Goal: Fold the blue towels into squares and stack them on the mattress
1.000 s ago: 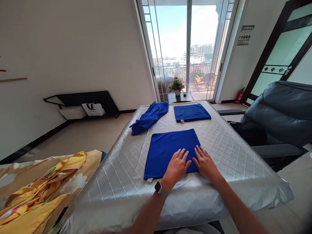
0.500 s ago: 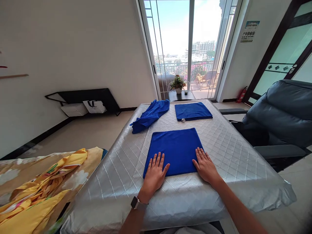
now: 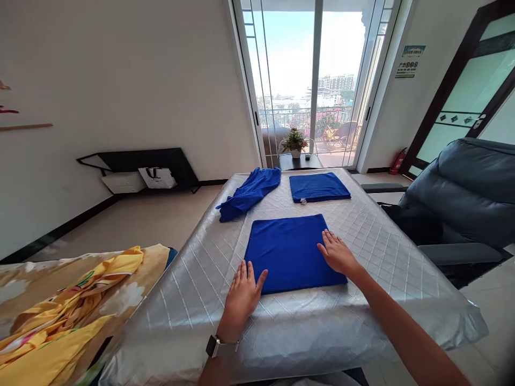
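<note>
On far folded cloth (image 3: 319,185), white tag (image 3: 303,201); wall sign (image 3: 407,69) blurred.

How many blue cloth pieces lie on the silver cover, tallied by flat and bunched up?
Flat: 2 (near piece, between the hands; far piece, with a white tag at its near edge)
Bunched up: 1 (heap at the far left)
Total: 3

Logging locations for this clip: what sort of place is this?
Probably a lounge or similar room in a home, though that isn't certain: a dark armchair, a potted plant and glass doors facing a railed balcony.
</note>
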Demonstrator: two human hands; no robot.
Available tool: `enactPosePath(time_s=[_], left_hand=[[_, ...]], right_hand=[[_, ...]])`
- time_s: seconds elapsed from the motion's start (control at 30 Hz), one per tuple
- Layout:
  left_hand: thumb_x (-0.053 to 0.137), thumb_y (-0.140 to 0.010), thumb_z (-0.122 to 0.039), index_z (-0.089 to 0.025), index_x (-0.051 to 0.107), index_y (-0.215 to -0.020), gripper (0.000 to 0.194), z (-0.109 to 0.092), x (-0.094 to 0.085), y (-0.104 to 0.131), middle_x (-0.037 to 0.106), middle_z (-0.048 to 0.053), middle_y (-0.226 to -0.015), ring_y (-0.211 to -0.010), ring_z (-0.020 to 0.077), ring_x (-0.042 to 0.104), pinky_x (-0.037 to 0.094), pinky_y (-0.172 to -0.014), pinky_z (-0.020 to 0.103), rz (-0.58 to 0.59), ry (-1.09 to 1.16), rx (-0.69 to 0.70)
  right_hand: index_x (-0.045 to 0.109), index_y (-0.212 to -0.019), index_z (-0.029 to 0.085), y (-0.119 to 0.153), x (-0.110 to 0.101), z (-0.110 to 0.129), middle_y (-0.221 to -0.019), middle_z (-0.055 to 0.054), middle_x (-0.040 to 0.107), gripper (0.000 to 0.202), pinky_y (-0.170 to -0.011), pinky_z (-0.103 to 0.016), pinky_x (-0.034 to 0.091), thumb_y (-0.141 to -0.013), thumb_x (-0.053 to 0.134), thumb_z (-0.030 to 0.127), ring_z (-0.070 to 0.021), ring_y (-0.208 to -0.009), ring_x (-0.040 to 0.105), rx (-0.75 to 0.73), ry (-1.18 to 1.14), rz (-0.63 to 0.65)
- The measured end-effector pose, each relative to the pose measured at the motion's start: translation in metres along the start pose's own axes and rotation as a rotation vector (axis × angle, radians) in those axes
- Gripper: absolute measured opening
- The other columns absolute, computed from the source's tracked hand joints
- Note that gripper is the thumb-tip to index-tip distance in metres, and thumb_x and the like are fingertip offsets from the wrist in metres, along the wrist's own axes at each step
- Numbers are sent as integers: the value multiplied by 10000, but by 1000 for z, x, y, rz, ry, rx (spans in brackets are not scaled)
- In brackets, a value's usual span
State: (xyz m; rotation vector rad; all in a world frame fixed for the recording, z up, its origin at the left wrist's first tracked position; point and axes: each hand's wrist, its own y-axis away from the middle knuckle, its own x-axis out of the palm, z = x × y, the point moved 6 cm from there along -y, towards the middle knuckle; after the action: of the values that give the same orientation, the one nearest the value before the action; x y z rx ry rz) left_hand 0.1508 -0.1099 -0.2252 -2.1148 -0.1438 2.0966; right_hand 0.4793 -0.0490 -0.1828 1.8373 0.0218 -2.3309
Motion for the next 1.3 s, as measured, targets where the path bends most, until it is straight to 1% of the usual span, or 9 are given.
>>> enactPosePath(time_s=[0.13, 0.27, 0.4, 0.5, 0.63, 0.83, 0.93, 1.03, 1.3], left_hand=[[184, -1003, -682, 49, 436, -1497, 918, -15, -18, -15, 414, 326, -1543, -1434, 381, 459, 387, -1177, 520, 1, -66, -84], [161, -1045, -572, -12, 473, -1497, 784, -88, -38, -41, 425, 261, -1568, -1466, 335, 426, 377, -1198, 482, -64, -2, 185], [175, -1059, -541, -96, 421, -1547, 706, -170, -38, -69, 368, 150, -1631, -1529, 261, 321, 293, -1258, 440, -20, 150, 461], [174, -1055, -558, -108, 373, -1573, 714, -193, -27, -88, 299, 126, -1662, -1559, 252, 236, 224, -1284, 447, 47, 201, 475], [158, -1039, -607, -102, 321, -1593, 768, -160, -9, -100, 260, 139, -1670, -1567, 264, 205, 201, -1287, 473, 130, 207, 367], [164, -1021, -647, -68, 271, -1604, 828, -36, 4, -93, 210, 171, -1680, -1570, 288, 183, 190, -1284, 487, 120, 126, 132], [159, -1020, -650, -47, 262, -1601, 844, 8, 8, -86, 224, 189, -1673, -1560, 294, 222, 235, -1270, 486, 73, 121, 47], [159, -1020, -651, -23, 261, -1595, 858, 22, 11, -82, 239, 200, -1667, -1552, 285, 251, 254, -1266, 470, 40, 140, 28], [202, -1024, -635, -44, 307, -1585, 822, 18, 9, -83, 289, 196, -1651, -1541, 285, 281, 250, -1267, 473, 16, 172, 23]], right_hand=[[167, -1632, 37, -32, 7, -5, -1707, -111, 103, 725, -1278, -406, 96, -1063, 148, 485, -226, -1582, 83, 19, 1, -30], [159, -1638, 53, -42, 27, -9, -1708, -99, 99, 714, -1277, -406, 83, -1064, 162, 479, -223, -1582, 81, 48, 21, -89], [184, -1633, 44, -41, 33, -10, -1704, -119, 124, 699, -1274, -404, 78, -1065, 162, 451, -223, -1582, 81, 26, 47, -132], [199, -1629, 38, -41, 31, -10, -1700, -131, 140, 691, -1271, -402, 81, -1065, 159, 435, -223, -1582, 88, 24, 52, -132], [185, -1633, 44, -40, 28, -10, -1702, -125, 133, 705, -1272, -400, 72, -1066, 142, 460, -222, -1582, 88, 33, 41, -121], [146, -1640, 53, -39, 28, -9, -1708, -99, 96, 720, -1274, -392, 63, -1063, 128, 484, -209, -1583, 76, 56, 33, -88], [152, -1637, 48, -38, 28, -8, -1708, -98, 105, 721, -1275, -403, 69, -1061, 125, 481, -216, -1582, 88, 58, 52, -81], [168, -1636, 53, -39, 27, -9, -1708, -97, 115, 720, -1276, -428, 57, -1062, 119, 484, -220, -1583, 79, 57, 77, -55], [179, -1636, 61, -82, -4, 0, -1709, -93, 128, 691, -1272, -392, 66, -1070, 142, 455, -205, -1583, 67, 5, 69, -44]])
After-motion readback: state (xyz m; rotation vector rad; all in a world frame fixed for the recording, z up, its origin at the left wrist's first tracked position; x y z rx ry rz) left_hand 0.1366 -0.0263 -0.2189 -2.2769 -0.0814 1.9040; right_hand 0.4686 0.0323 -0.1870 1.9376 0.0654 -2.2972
